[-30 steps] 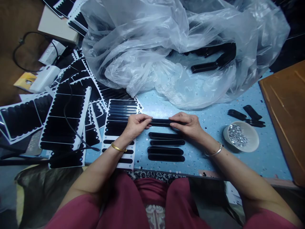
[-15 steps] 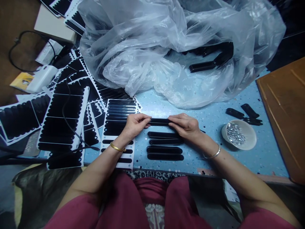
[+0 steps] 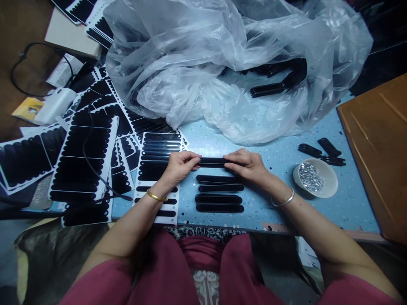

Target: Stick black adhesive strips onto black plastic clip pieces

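A long black strip [image 3: 212, 161] lies crosswise at the middle of the blue speckled table [image 3: 203, 218]. My left hand [image 3: 182, 166] pinches its left end, and my right hand [image 3: 247, 164] pinches its right end. Below it, several flat black pieces [image 3: 219, 198] with rounded ends lie in a column, apart from both hands. A white sheet of black strips [image 3: 161, 153] lies beside and partly under my left hand and forearm; its lower part has gaps between the strips.
A white bowl [image 3: 329, 180] of small shiny metal parts stands at the right, near several black pieces [image 3: 330, 147]. Crumpled clear plastic [image 3: 197, 55] covers the back. More sheets [image 3: 84, 156] and a cable [image 3: 85, 146] lie left. A brown panel [image 3: 378, 156] is far right.
Both hands still hold the strip's ends. The fingers of my right hand have shifted slightly left and straightened a little. The things at the right appear slightly further left.
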A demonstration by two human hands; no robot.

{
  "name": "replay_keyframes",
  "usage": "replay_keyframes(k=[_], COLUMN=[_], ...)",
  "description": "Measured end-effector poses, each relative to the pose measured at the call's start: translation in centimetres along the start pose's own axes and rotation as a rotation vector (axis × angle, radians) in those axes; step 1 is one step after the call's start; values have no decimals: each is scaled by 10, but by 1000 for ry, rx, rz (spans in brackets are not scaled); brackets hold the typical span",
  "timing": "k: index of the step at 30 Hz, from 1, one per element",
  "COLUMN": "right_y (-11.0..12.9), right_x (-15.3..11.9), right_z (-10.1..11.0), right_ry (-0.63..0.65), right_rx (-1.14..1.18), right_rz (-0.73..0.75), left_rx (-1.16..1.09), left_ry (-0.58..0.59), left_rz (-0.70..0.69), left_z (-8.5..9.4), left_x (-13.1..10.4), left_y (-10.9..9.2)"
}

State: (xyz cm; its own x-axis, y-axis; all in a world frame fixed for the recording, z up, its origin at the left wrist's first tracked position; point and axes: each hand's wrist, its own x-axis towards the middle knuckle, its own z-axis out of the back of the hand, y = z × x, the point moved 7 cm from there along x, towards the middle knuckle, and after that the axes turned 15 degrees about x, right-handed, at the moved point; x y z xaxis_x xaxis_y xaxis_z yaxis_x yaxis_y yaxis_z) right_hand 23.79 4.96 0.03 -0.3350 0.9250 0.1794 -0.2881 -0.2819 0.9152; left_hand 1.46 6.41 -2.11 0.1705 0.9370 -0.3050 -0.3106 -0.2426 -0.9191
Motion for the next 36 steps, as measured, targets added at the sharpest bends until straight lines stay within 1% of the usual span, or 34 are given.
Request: replay_keyframes(k=[6, 9, 11, 13, 16, 18, 19, 20, 21, 23, 24, 26, 28, 31, 32, 34, 36], right_y=[2, 1, 1, 0, 1, 4, 6, 6, 6, 2, -1, -6, -7, -6, -5, -4, 0], right_x=[-2, -3, -5, -10, -19, -25, -25, -23, -21, -14, -11, -8, -8, -16, -22, -32, -40], right_z=[-2, -1, 5, 18, 47, 59, 60, 56, 49, 31, 22, 10, 1, -5, -4, -3, -1], right_ry=[4, -5, -37, -128, -363, -480, -494, -472, -423, -317, -286, -279, -268, -180, -143, -59, -7], right_rx=[9, 6, 48, 127, 196, 132, 68, -5, -75, -199, -257, -359, -396, -322, -303, -312, -385], right_rz=[19, -5, -52, -122, -195, -208, -213, -225, -243, -297, -331, -381, -384, -337, -326, -316, -289], left_rx=[12, 14, 9, 7, 21, 22, 18, 13, 7, -2, 2, 52, 181, 466, 558, 711, 846], left_ry=[-6, -6, -7, -7, 0, -1, -3, -5, -4, 8, 13, 6, -33, -69, -53, 22, 78], left_rz=[1, -3, -4, -3, -4, -9, -9, -9, -7, -10, -19, -61, -127, -227, -257, -315, -376], left_z=[0, 0, 0, 0, 0, 0, 0, 0, 0, -1, -2, -3, -3, -5, -6, -11, -16], left_x=[0, -1, -1, -1, 0, 0, 1, 1, 1, 0, 0, -1, -3, -6, -7, -11, -17], left_y=[-2, -3, -2, -1, 0, 0, 0, 0, 0, -1, -2, -5, -11, -20, -23, -29, -35])
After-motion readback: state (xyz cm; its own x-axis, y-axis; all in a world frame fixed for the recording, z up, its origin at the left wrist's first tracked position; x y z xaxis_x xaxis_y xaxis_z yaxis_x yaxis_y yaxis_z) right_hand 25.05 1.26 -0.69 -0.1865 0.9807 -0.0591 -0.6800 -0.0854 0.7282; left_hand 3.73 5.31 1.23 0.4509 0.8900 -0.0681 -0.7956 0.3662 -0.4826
